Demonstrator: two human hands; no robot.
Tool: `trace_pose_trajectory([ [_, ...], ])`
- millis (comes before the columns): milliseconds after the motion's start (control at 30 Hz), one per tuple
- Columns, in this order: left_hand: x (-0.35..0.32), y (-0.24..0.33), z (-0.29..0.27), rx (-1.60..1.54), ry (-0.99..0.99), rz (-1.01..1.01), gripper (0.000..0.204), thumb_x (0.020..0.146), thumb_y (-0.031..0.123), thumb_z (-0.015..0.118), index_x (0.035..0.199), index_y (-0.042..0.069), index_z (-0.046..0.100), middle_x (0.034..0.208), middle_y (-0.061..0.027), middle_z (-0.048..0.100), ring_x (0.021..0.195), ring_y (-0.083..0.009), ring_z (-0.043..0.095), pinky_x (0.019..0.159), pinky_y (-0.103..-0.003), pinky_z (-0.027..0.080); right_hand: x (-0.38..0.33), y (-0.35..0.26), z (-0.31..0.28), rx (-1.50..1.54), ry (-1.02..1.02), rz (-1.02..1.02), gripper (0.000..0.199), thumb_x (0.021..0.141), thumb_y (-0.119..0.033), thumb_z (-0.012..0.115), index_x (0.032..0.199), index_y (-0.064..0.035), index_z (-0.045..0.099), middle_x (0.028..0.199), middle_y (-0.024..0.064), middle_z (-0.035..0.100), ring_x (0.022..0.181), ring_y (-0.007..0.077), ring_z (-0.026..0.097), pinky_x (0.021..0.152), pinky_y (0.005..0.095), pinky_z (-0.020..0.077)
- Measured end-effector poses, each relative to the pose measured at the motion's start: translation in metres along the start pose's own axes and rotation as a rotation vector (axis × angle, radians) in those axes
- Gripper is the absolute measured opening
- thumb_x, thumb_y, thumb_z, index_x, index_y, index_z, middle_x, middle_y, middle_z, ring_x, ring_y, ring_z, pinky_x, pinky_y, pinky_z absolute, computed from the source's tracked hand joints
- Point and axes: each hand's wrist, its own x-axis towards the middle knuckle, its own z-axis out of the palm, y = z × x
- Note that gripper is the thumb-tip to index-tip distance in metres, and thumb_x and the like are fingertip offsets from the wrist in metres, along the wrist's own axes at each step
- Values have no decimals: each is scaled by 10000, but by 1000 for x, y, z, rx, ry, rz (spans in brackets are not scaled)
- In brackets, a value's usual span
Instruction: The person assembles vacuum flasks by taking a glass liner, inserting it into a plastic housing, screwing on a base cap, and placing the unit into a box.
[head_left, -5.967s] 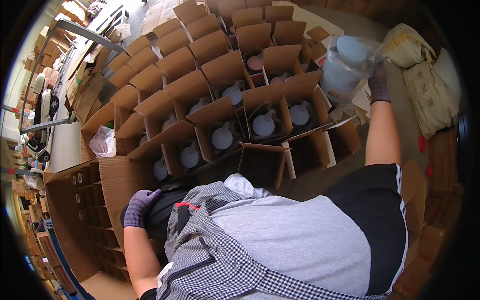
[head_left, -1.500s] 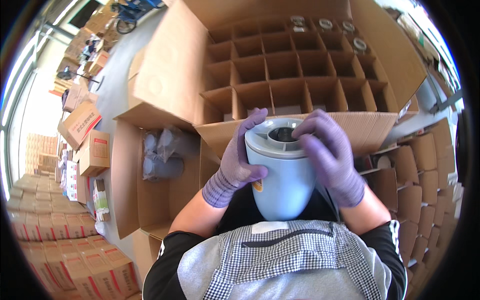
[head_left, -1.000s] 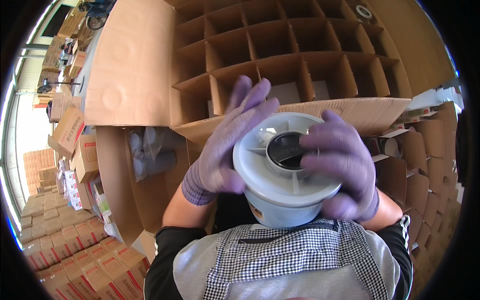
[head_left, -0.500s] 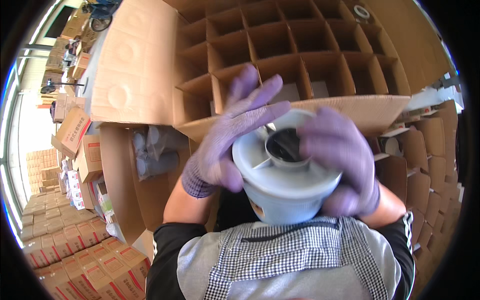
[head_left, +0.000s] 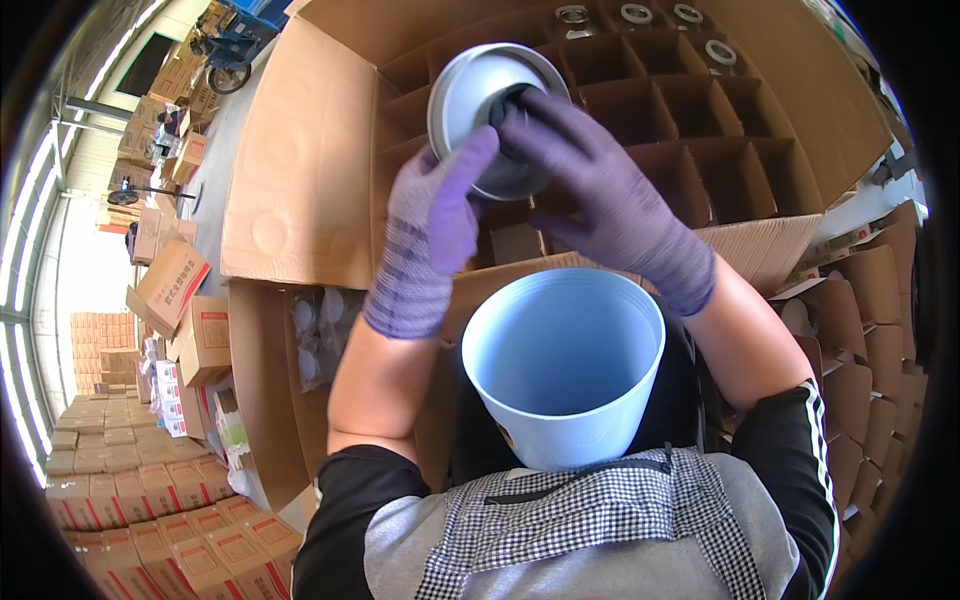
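Above the divided carton, a round pale grey lid [head_left: 462, 95] with a dark centre is tilted up in my hands. My left hand [head_left: 436, 210], in a purple knit glove, is closed on its lower left edge, the thumb lying over its face. My gloved right hand [head_left: 610, 180] has its fingers curled at the dark centre, while its thumb stands lower and apart. Below, a light blue bucket [head_left: 555, 440] stands uncovered between my legs against my apron, its inside in view. What the right fingertips touch is partly hidden.
A large carton [head_left: 300, 170] with cardboard dividers stands ahead; several clear jars [head_left: 636, 16] sit in its far cells. To the left, an open carton [head_left: 262, 390] holds plastic-wrapped pale items [head_left: 318, 335]. Stacked cartons [head_left: 150, 490] fill the far left, and flattened cardboard [head_left: 850, 390] lines the right.
The lid has come off the bucket and moved up and forward in both hands. The bucket now stands uncovered. My view has shifted, showing more jars in the carton.
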Motion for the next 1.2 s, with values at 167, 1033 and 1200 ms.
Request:
trace_pose_trajectory([
  [167, -11, -20, 7, 259, 40, 11, 504, 970, 309, 782, 1308, -34, 638, 1116, -89, 722, 1035, -130, 668, 946, -289, 542, -9, -13, 10, 272, -231, 541, 909, 842, -204, 852, 1600, -122, 357, 1445, 231, 532, 1356, 419, 535, 1117, 496, 509],
  [1033, 256, -24, 77, 1748, -496, 343, 424, 946, 289, 627, 1307, 75, 688, 1299, -192, 688, 1212, -369, 643, 1051, -431, 515, -85, -19, 28, 1390, -17, 495, 472, 1097, -318, 380, 870, -7, 653, 1073, 150, 669, 1124, 289, 622, 1065, 383, 442],
  [1200, 412, -73, 103, 2010, -459, 293, 435, 989, 401, 513, 1323, 196, 703, 1306, -136, 705, 1222, -351, 655, 1040, -439, 514, -82, -13, 46, 1579, -89, 458, 464, 1088, -353, 388, 914, -23, 665, 1133, 151, 656, 1163, 269, 598, 1103, 408, 408],
])
